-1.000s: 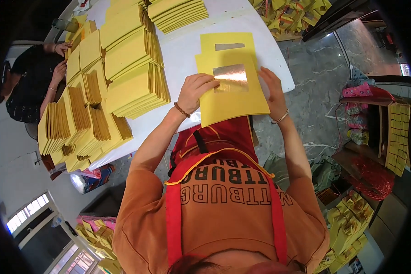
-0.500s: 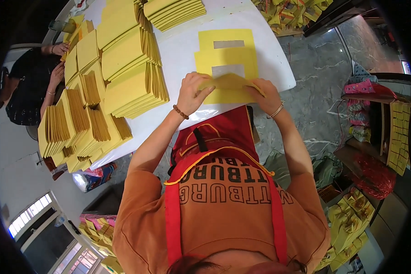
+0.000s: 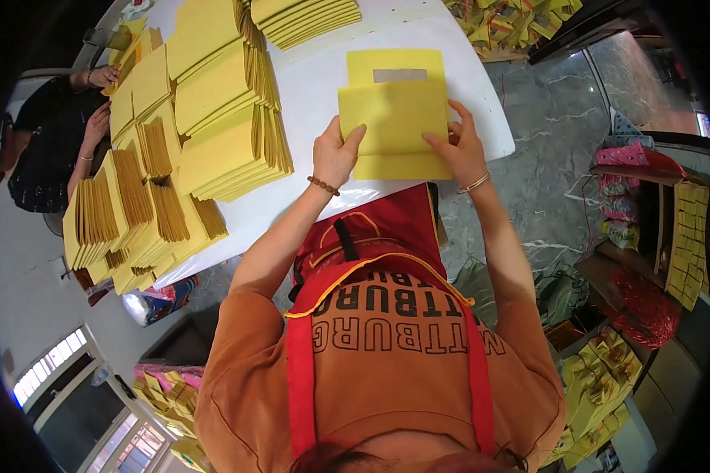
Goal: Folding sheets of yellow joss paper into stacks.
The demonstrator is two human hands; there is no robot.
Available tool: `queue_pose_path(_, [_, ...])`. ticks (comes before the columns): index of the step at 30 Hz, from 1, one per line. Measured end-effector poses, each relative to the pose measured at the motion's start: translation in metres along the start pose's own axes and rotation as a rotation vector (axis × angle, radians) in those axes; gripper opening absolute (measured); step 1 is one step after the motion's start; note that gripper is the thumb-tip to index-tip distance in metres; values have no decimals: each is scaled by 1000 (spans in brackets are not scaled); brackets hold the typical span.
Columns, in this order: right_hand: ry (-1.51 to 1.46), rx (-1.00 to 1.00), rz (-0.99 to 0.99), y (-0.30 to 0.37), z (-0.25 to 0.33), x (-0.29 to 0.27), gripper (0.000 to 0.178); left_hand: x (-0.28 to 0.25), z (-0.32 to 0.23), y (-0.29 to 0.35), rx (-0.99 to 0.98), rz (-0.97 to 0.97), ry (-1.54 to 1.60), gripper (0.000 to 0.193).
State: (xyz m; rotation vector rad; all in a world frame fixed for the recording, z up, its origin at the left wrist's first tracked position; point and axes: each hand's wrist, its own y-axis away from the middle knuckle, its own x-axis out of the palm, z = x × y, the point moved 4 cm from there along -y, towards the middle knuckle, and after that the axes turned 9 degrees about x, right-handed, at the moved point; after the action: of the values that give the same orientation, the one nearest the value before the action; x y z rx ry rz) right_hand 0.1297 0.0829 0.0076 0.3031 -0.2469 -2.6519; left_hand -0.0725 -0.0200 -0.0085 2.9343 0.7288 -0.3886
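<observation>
A yellow paper sheet (image 3: 394, 118) with a folded-over panel lies near the table's front edge, a crease running across its lower part. My left hand (image 3: 337, 154) grips its left edge, thumb on top and the other fingers mostly hidden. At the right edge, my right hand (image 3: 461, 150) holds the sheet with the thumb pressed on its face and the fingers along the side. Just beyond, partly covered, lies another yellow sheet (image 3: 363, 65) with a rectangular cut-out window.
Stacks of folded yellow paper pieces (image 3: 221, 118) fill the left of the white table (image 3: 308, 87). Another stack (image 3: 304, 20) is at the far edge. A co-worker's hands (image 3: 101, 94) handle yellow paper at far left. A yellow heap (image 3: 513, 24) lies beyond the far right corner.
The raised panel has come down flat over the nearer window. Both hands have shifted from the lifted edge to the sheet's two sides.
</observation>
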Motion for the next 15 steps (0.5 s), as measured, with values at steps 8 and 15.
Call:
queue_pose_path(8, [258,-55,-124,-4,0,7,34,-1,10,-11,49,8,16,31])
queue_pose_path(15, [332,-104,-184,0,8,3,24,-8,-4,-14,6,110,-371,36])
